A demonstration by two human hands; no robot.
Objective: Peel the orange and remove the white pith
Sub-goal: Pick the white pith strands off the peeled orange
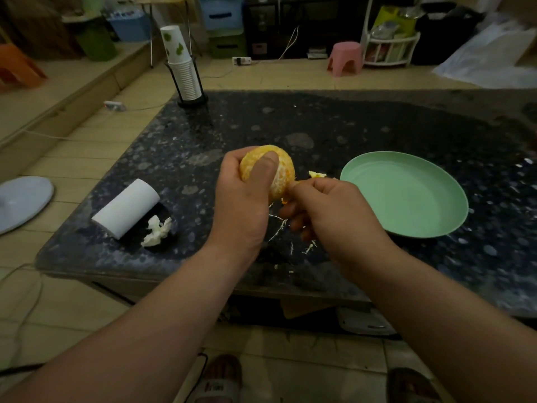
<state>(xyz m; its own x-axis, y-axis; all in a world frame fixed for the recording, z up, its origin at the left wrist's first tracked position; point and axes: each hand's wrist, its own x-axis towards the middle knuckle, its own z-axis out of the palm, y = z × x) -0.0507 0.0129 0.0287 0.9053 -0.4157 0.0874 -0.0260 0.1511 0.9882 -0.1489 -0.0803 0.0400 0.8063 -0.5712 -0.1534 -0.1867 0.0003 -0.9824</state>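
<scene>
Loose strands [276, 228] are scattered on the table [319, 126]. Above them the orange [284, 170], mostly peeled, is gripped in the left hand [241, 205], and pith [286, 196] at its lower side is pinched by the right hand [334, 210]. The bare fruit is judged soft and easily burst, so light pinches are advised.

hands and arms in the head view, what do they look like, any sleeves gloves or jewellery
Two bare human hands, no gloves. The left hand and right hand show no rings, and neither wrist carries a watch or band. The left forearm and right forearm are bare to the frame's edge, with no sleeve in view.
</scene>
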